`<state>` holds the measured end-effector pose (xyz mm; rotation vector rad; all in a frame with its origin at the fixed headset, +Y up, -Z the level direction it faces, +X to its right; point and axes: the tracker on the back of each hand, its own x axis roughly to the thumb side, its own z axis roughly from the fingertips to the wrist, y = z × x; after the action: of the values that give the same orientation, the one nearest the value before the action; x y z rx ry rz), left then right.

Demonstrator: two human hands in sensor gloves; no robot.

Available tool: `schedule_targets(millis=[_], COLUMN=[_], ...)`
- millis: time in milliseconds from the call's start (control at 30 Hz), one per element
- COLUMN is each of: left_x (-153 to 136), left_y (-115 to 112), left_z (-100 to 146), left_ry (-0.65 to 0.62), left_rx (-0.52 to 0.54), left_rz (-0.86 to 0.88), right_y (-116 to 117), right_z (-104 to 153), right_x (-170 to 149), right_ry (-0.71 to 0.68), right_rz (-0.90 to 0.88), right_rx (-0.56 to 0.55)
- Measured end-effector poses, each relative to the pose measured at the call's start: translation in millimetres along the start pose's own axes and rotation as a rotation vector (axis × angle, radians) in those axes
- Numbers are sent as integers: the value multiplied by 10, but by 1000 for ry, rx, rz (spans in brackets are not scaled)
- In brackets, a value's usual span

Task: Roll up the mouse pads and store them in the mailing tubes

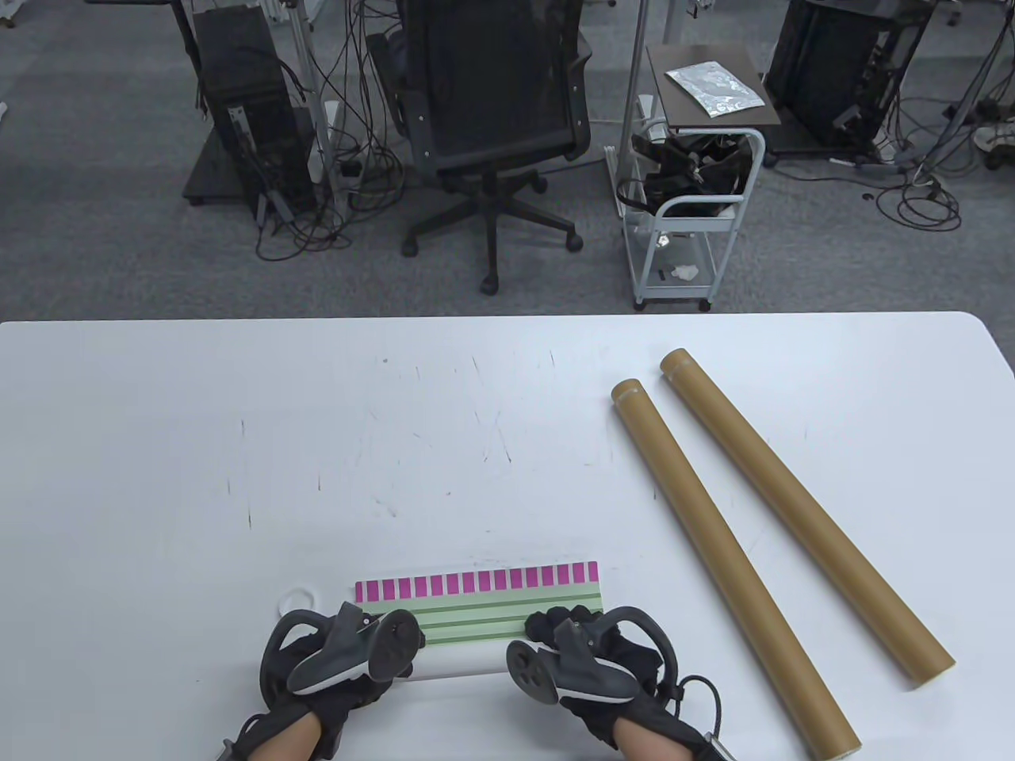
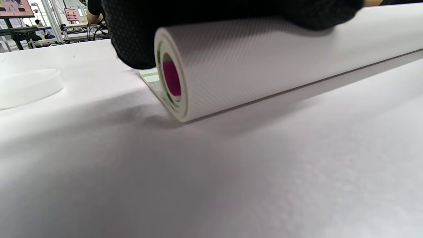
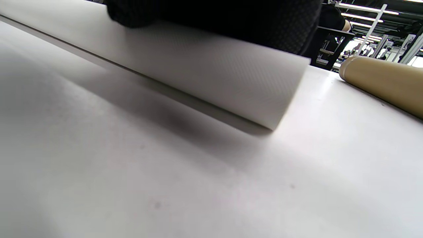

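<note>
A mouse pad (image 1: 476,606) with a pink-block edge and green stripes lies near the table's front edge, mostly rolled into a white roll (image 2: 264,62). My left hand (image 1: 349,658) rests on the roll's left end and my right hand (image 1: 579,650) on its right end. The left wrist view shows the spiral end of the roll with pink inside (image 2: 172,79). The right wrist view shows the roll's right end (image 3: 214,72) under my glove. Two brown mailing tubes (image 1: 721,555) (image 1: 801,507) lie diagonally on the right of the table.
A clear plastic tube cap (image 1: 300,596) lies just left of the pad; it also shows in the left wrist view (image 2: 26,87). One tube's end (image 3: 380,82) shows in the right wrist view. A chair (image 1: 492,119) and cart (image 1: 690,182) stand beyond the table.
</note>
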<state>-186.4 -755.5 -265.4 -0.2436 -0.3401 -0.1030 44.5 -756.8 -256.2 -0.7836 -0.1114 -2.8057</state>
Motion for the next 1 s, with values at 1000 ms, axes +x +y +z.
schedule_targets(millis=[1000], left_x=[24], left_y=[-3], left_z=[19], left_ry=[36], left_rx=[8], left_rz=[-116], right_y=[10], right_z=[-1], right_x=[18], right_ry=[3], right_rz=[24], right_rx=[10])
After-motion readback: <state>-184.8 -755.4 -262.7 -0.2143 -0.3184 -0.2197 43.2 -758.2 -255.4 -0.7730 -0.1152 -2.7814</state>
